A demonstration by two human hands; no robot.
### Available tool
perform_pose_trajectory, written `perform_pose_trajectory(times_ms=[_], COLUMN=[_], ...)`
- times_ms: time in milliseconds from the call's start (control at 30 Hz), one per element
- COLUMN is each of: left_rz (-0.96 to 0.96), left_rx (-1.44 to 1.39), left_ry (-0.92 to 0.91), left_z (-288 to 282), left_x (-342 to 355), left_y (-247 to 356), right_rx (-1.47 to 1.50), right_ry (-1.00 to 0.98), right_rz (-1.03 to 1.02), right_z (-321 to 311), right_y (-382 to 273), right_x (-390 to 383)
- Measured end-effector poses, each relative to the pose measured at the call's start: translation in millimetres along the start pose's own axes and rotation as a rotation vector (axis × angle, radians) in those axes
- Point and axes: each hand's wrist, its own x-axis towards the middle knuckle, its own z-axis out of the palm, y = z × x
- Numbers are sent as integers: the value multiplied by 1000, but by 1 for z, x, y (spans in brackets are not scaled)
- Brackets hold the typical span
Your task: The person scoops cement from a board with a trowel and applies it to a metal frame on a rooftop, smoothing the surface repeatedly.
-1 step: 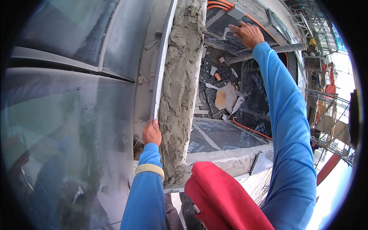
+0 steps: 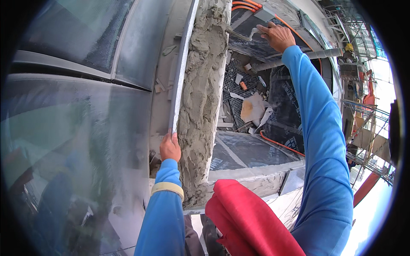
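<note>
Wet grey mortar (image 2: 197,98) lies in rough ridges along the top of a narrow wall. A long pale metal straightedge (image 2: 182,55) runs along the mortar's left edge. My left hand (image 2: 170,147) is closed around the near end of this straightedge, thumb on top, its other fingers mostly hidden. Farther off, at the mortar's right edge, my right hand (image 2: 278,36) grips a trowel (image 2: 245,37) by its handle. The trowel's blade is seen nearly edge-on against the mortar, so whether it presses in cannot be made out.
Dark glass panels (image 2: 77,128) stand on the left. Right of the wall is a recess with black membrane (image 2: 284,106), scraps of board (image 2: 253,107), orange pipes (image 2: 279,143) and a grey pipe (image 2: 318,54). Scaffolding (image 2: 369,111) rises far right. Red cloth (image 2: 243,213) hangs close below.
</note>
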Motion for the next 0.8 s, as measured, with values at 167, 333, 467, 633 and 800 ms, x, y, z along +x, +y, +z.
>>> perform_pose_trajectory(times_ms=[167, 333, 467, 633, 800], left_rz=[8, 8, -11, -26, -22], left_rx=[-13, -30, 12, 16, 20], left_ry=[21, 41, 12, -36, -29], left_z=[4, 7, 6, 3, 3], left_x=[4, 4, 2, 6, 7], left_y=[-1, -3, -3, -1, 0], right_rx=[375, 927, 1502, 1467, 1846], right_ry=[95, -34, -340, -456, -602], right_rz=[236, 483, 581, 495, 586], right_z=[3, 11, -2, -30, -23], right_y=[18, -31, -76, -50, -96], right_x=[46, 56, 42, 4, -60])
